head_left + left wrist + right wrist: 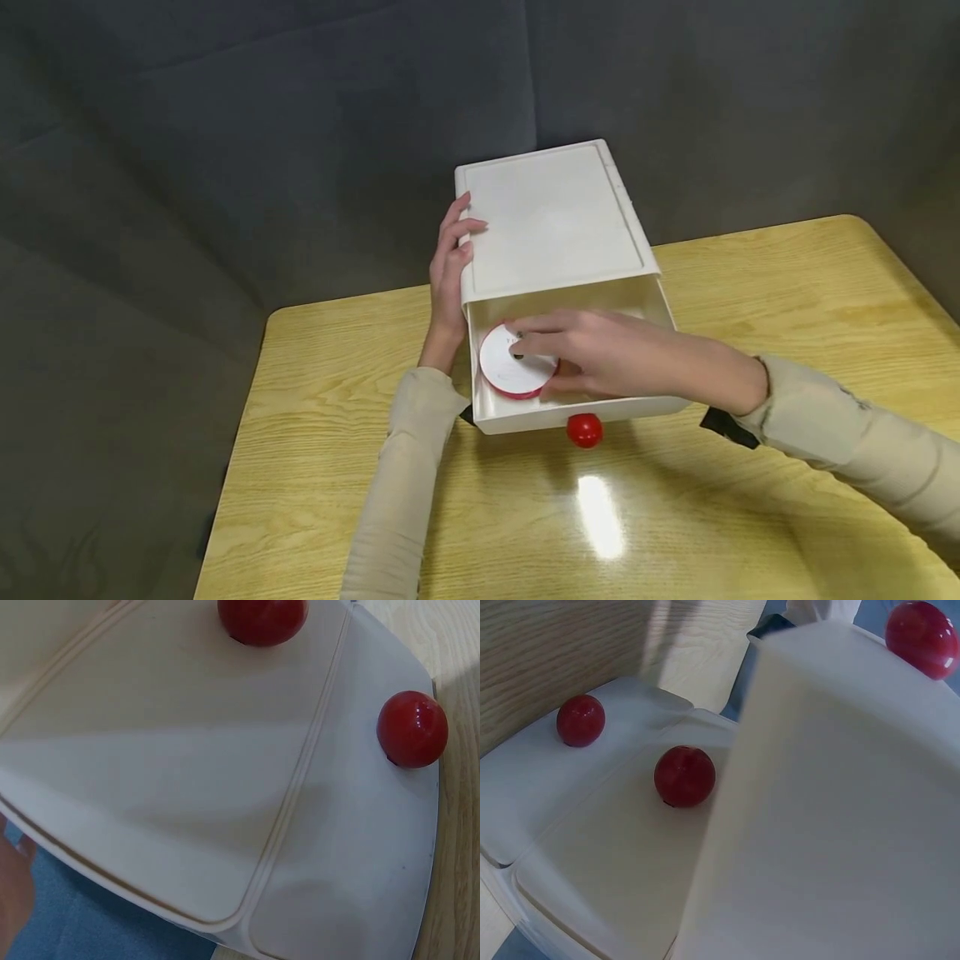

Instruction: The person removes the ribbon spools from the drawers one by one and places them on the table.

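The drawer (645, 304) of the white box (551, 217) stands pulled out toward the person, its red knob (584, 430) facing them over the wooden table (787, 283). Inside the drawer, near its left end, sits a round tin (510, 367) with a white top and a red rim. The right hand (600, 354) reaches into the drawer from the right, its fingers (536, 337) stretched out and lying close together across the tin's top, with the thumb at the tin's near edge; whether it truly pinches the tin or only rests on it, I cannot tell. The left hand (450, 267) steadies the box at its left side, fingers straight and slightly spread over the top edge.

As I judge it, the drawer is already open and the tin is at or near its resting place inside; the right hand has yet to come away, and the drawer is not yet shut.

Only the head view shows the tin and both hands. The left wrist view shows the box front close up with two red knobs (so a second drawer lies below), and the right wrist view shows the same fronts from the other side, with no fingers visible
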Demonstrator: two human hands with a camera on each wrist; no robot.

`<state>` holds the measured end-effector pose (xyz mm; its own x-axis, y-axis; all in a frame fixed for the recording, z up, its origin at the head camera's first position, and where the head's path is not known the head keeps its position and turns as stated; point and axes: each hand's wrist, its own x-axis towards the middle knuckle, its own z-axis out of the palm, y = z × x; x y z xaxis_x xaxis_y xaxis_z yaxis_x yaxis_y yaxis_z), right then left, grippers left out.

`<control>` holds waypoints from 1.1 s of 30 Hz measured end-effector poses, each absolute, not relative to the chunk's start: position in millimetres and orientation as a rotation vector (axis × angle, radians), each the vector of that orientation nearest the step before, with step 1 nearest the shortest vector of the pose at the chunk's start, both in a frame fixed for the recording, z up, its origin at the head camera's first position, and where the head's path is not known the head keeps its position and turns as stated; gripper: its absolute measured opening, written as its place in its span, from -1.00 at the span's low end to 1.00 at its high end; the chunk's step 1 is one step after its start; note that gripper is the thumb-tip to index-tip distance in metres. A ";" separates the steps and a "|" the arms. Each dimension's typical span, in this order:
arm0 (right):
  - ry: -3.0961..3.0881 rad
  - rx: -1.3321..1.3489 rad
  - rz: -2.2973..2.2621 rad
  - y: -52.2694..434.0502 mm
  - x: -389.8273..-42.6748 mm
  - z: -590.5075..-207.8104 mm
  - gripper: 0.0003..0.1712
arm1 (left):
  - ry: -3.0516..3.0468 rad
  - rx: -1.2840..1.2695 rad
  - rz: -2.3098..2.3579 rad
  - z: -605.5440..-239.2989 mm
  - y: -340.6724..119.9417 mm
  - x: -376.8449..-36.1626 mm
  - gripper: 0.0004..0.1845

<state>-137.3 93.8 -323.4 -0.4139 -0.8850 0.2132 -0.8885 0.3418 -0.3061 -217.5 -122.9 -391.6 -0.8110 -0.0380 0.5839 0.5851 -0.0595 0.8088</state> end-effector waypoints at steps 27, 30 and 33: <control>-2.425 1.603 0.823 99.6 -138.1 -320.5 -0.69 | -1.798 -0.566 -1.985 -391.6 -119.8 -219.2 -0.52; -2.372 1.592 0.870 102.6 -137.2 -317.7 -0.72 | -1.797 -0.564 -1.990 -392.1 -119.2 -219.5 -0.52; -2.318 1.579 0.901 108.0 -135.4 -312.1 -0.72 | -1.796 -0.562 -1.986 -392.6 -119.0 -219.4 -0.53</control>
